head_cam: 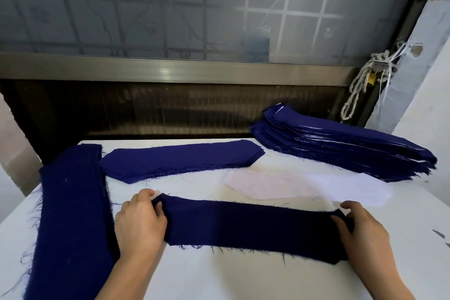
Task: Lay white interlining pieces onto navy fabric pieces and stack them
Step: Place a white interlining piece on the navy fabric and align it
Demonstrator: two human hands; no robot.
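Observation:
A navy fabric piece with frayed edges lies stretched across the white table in front of me. My left hand pinches its left end and my right hand grips its right end. Just behind it lie white interlining pieces, flat on the table. A low pile of navy pieces with pointed ends sits further back at centre. At the back right stands a tall stack of navy pieces with white layers showing between them.
A long pile of navy strips runs along the left side of the white table. Behind the table are a dark panel and a frosted window. Knotted cords hang at the right wall.

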